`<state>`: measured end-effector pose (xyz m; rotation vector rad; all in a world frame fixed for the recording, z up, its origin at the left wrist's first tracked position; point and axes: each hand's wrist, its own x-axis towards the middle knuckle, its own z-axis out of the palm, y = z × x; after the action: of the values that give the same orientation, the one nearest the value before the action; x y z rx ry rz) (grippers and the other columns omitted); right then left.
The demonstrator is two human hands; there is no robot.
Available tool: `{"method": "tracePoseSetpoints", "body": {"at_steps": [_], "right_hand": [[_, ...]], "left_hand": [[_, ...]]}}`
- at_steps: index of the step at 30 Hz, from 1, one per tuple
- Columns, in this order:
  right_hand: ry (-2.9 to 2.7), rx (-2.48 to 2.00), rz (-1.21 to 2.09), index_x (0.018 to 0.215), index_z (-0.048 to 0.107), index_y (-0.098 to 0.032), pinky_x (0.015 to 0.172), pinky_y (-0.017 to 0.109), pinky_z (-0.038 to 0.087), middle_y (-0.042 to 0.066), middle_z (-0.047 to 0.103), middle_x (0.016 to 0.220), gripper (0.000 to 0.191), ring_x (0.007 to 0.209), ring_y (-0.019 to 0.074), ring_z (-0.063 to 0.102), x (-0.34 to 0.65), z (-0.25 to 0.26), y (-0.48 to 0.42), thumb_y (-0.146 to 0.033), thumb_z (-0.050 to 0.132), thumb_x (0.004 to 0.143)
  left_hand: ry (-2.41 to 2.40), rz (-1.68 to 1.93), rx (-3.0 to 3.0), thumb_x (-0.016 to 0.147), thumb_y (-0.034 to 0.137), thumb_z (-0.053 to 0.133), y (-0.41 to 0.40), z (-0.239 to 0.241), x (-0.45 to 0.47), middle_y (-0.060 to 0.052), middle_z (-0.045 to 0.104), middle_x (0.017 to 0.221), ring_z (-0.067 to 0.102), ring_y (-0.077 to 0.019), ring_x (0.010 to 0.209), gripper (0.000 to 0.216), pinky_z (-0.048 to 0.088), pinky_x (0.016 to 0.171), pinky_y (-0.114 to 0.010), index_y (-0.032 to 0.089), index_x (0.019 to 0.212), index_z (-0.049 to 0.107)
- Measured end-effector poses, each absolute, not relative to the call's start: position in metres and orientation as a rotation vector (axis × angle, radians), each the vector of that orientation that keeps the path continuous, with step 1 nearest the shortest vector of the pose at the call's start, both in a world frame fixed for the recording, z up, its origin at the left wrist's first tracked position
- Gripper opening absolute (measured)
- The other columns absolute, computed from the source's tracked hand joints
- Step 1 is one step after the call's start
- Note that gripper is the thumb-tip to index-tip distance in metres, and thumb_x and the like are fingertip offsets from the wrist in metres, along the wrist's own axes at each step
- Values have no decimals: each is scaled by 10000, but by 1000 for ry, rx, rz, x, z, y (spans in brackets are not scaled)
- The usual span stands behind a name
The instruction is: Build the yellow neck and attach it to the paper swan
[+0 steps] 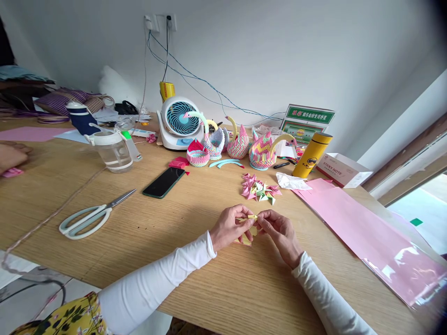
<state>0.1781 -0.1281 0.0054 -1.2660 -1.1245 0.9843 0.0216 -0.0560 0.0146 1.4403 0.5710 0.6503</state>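
Near the middle of the table, my left hand (232, 227) and my right hand (280, 232) pinch a small strip of yellow paper (252, 217) between their fingertips. Both hands are closed on it. Under my left hand lie more pale yellow paper pieces (247, 242), partly hidden by the fingers. Just beyond my hands is a loose pile of folded paper pieces (258, 190) in pink, green, white and yellow. Behind that pile stand several swans (263, 151) built from folded paper.
Scissors (87, 221), a phone (164, 181) and a clear water jug (113, 151) lie to the left; a fan (179, 123) stands behind. To the right are a yellow bottle (312, 156), a sticky note box (344, 170) and pink sheets (363, 232). Another person's hand (14, 156) rests far left.
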Motion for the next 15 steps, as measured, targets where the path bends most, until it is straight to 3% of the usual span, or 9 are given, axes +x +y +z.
{"method": "tracePoseSetpoints", "body": {"at_steps": [15], "right_hand": [[-1094,-1253,975,815,633,-157,628,260,482,27,627,734,357,679,152,596,178,7,-128,-501,724,787]], "left_hand": [[569,630,1461,748,481,692,-57,15,21,-52,633,861,650,-101,467,421,404,321,-131,116,903,550]]}}
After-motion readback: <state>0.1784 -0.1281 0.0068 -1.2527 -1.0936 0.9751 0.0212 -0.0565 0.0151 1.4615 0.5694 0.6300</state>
